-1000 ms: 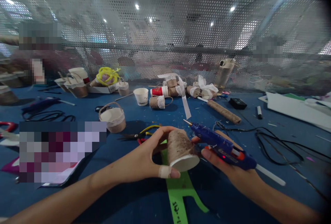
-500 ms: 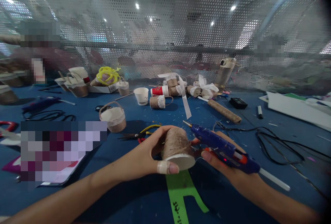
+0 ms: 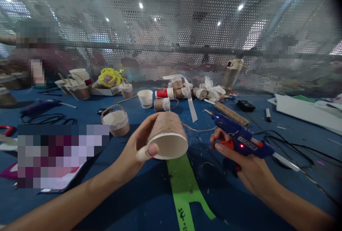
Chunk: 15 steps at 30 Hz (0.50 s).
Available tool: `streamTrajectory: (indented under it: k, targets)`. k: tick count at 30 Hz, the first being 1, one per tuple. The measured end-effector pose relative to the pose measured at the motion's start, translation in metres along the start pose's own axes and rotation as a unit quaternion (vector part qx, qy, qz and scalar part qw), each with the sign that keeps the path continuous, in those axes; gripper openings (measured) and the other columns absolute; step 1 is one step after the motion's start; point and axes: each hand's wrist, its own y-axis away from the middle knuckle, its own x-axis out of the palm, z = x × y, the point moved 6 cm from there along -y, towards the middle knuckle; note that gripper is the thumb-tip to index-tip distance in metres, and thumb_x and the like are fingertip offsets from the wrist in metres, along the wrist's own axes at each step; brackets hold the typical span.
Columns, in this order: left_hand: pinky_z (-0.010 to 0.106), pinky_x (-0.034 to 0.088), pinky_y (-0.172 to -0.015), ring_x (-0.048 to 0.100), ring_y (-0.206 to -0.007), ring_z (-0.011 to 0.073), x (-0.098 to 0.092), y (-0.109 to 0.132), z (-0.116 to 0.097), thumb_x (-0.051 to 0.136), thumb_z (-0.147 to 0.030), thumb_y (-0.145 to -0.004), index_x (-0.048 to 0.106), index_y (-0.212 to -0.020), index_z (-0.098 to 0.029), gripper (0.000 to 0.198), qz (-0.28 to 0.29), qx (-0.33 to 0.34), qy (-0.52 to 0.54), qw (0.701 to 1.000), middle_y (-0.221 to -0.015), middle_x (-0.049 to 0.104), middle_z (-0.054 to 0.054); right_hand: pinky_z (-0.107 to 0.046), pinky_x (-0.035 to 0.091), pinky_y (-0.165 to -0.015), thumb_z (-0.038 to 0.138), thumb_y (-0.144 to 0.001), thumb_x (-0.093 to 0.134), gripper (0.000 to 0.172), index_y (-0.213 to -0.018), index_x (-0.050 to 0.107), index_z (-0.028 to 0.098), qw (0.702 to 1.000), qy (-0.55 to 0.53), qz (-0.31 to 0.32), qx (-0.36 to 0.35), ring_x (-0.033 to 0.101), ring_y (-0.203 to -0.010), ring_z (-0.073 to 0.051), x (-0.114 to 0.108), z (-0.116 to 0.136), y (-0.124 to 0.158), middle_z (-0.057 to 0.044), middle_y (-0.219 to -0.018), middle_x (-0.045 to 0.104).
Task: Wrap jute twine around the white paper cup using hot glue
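A paper cup wrapped in brown twine (image 3: 167,126) is tilted with its white open mouth toward me. My left hand (image 3: 144,140) is closed around its left side, a pale bandage on the thumb lying along the rim. A loose strand of twine (image 3: 199,129) runs from the cup toward the right. My right hand (image 3: 240,159) grips a blue hot glue gun (image 3: 237,133) with an orange trigger and a lit red light. The gun's nozzle points up and left, apart from the cup. Below the cup lies a green paper strip (image 3: 184,184) with dark writing.
A lace-trimmed twine basket (image 3: 117,121) stands left of my hands. Behind are a white paper cup (image 3: 145,99), a twine roll (image 3: 232,113) and white ribbon (image 3: 191,104). A black cable (image 3: 288,152) curls at right. Another glue gun (image 3: 40,106) lies at left.
The cup has moved left and up, turning its mouth more toward me. My right hand and the glue gun have drawn away to the right, exposing the loose twine between them.
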Motion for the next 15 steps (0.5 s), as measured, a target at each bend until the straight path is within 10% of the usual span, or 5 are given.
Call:
streamTrajectory:
  k: [7,15]
  targets:
    - [0.034,0.055,-0.102,0.061,-0.128,0.0323,0.003,0.004,-0.005,0.084,-0.064,-0.063,0.060,-0.135,-0.029,0.084,0.031,0.023,0.007,0.999,-0.138,0.064,0.008,-0.033,0.055,-0.088,0.021,-0.077,0.081,0.015,-0.085,0.069,0.026,0.981,-0.180,-0.054,0.049,0.062,-0.096,-0.019,-0.003,-0.006,-0.006,0.001,-0.095,0.065]
    - [0.046,0.056,-0.103,0.061,-0.125,0.0367,-0.019,0.001,-0.008,0.080,-0.074,-0.058,0.067,-0.122,-0.023,0.083,-0.189,0.084,0.050,0.977,-0.131,0.067,0.010,-0.029,0.054,-0.090,0.021,-0.078,0.082,0.020,-0.086,0.065,0.025,0.980,-0.179,-0.081,0.011,0.061,-0.101,-0.018,-0.007,-0.006,-0.006,0.001,-0.103,0.061]
